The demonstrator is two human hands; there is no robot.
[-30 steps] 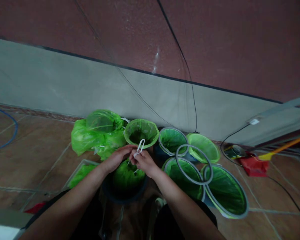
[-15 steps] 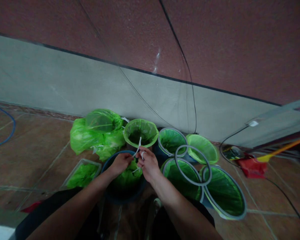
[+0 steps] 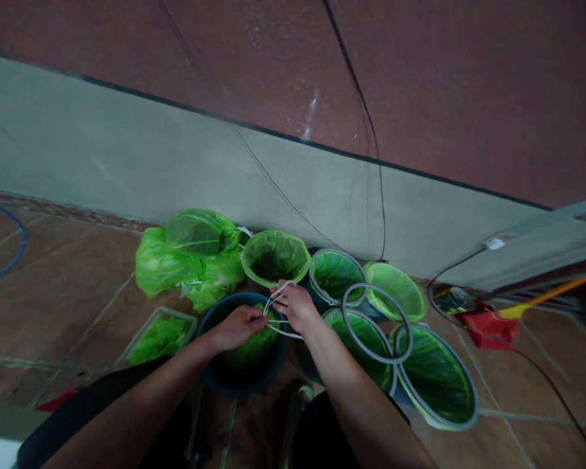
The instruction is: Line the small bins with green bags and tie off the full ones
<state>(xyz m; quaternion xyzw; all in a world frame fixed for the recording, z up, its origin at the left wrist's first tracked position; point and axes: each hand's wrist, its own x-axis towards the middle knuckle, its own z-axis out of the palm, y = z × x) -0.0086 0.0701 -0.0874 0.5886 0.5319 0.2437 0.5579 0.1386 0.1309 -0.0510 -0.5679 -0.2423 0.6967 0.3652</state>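
Note:
My left hand (image 3: 238, 327) is closed in a pinch on a white string (image 3: 287, 333), which looks like the drawstring of a garbage bag. Loops of that string run over and around the fingers of my right hand (image 3: 297, 307), whose fingers are bent and partly hidden. Both hands are above a dark blue bin (image 3: 241, 393). Inside it lies a gathered green plastic bag (image 3: 248, 355), partly covered by my left hand. Where the string meets the bag is hard to make out.
Several bins with green liners, such as a grey-rimmed bin (image 3: 474, 391), stand to the right. A loose grey ring (image 3: 348, 327) lies across two. Filled green bags (image 3: 190, 257), a tray (image 3: 139, 327) with green plastic, a red dustpan (image 3: 491, 327) and a blue hose (image 3: 18, 254) surround them.
The white string now forms wide loops around my right hand instead of a short upright end. My right hand has moved slightly up and right, its fingers more spread.

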